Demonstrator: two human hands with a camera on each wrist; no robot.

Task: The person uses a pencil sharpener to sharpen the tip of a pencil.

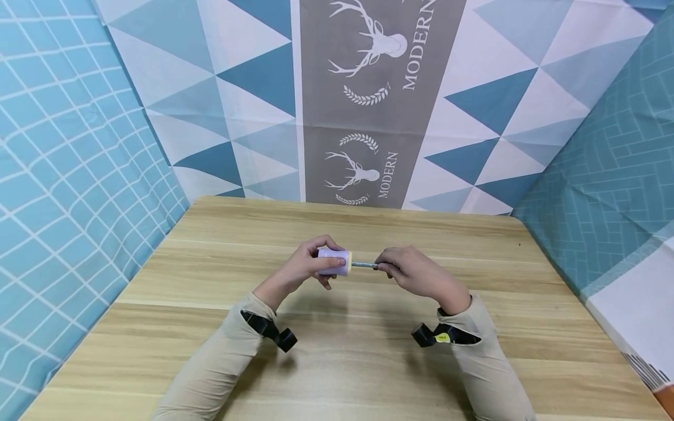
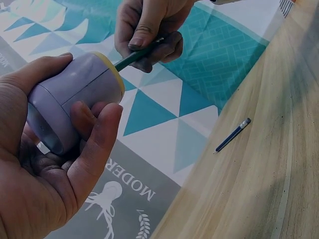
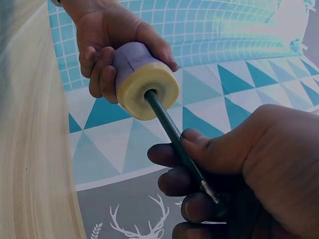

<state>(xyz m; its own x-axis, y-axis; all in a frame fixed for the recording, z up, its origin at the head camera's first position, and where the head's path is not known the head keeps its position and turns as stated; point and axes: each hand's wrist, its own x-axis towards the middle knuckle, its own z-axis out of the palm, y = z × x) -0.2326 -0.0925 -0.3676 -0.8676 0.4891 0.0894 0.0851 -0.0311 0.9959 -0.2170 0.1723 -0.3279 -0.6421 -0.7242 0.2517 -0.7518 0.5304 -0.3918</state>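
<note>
A lavender pencil sharpener [image 2: 82,82] with a yellow front face [image 3: 132,92] is held sideways in my left hand [image 1: 302,266], thumb and fingers wrapped round its body. A dark green pencil [image 3: 168,124] sticks into the hole in that face. My right hand [image 1: 413,272] pinches the pencil toward its outer end between thumb and fingers. Near that end a silvery part shows in the right wrist view. The pencil's inner tip is hidden inside the sharpener. Both hands are raised over the wooden table.
The wood-grain table [image 1: 337,362] stretches out below the hands. In the left wrist view a dark blue pencil [image 2: 233,135] lies on it. Patterned cloth [image 1: 253,105] hangs behind the table, with blue tiled cloth [image 1: 58,158] at the left.
</note>
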